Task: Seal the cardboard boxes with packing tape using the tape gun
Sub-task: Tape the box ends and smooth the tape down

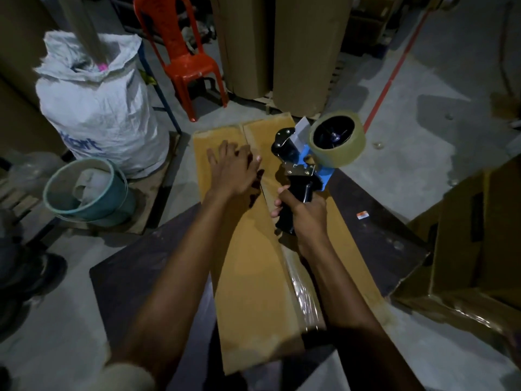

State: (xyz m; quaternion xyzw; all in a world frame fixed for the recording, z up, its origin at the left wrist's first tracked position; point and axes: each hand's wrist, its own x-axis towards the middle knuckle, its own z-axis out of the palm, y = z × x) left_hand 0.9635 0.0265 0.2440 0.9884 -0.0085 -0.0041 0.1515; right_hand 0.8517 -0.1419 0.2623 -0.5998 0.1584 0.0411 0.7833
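A long brown cardboard box (248, 266) lies on a dark table, its two top flaps meeting in a centre seam. Shiny clear tape covers the near part of that seam. My left hand (234, 170) presses flat on the left flap near the far end, fingers spread. My right hand (301, 213) grips the black handle of a blue and black tape gun (304, 162). The gun is tilted above the seam at mid-box, and its roll of tan tape (337, 142) points up to the right.
The dark table (377, 238) carries the box. A white woven sack (95, 105) and a teal bucket (87, 193) stand at the left. A red plastic chair (180, 52) and tall cardboard stacks (304, 52) are behind. More boxes (473, 249) sit at the right.
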